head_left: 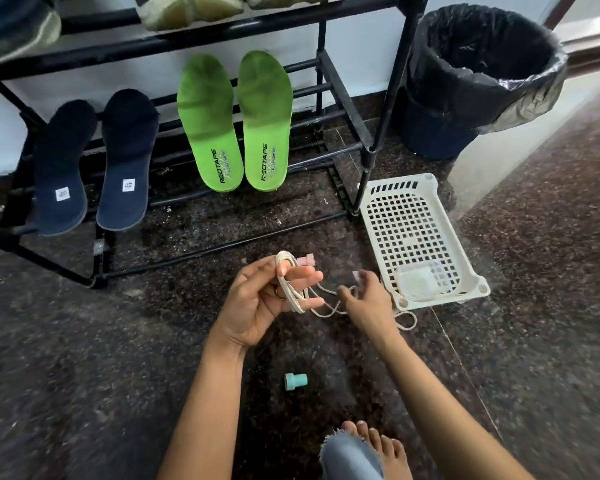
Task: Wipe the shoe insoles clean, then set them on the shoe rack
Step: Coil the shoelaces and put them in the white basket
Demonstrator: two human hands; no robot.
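Two green insoles (234,123) and two dark blue insoles (94,164) lean side by side on the lower bars of the black shoe rack (343,95). In front of the rack, over the dark floor, my left hand (257,306) is palm up with a white cord (290,289) looped round its fingers; a pink cap sits at the cord's end. My right hand (364,292) pinches the other stretch of the same cord, near a second pink piece. The right hand is motion-blurred.
A white perforated plastic basket (413,237) lies on the floor at the right with a clear lid inside. A bin with a black liner (478,77) stands behind it. A small teal cap (295,381) lies near my bare foot (378,448). Shoes sit on the upper shelf.
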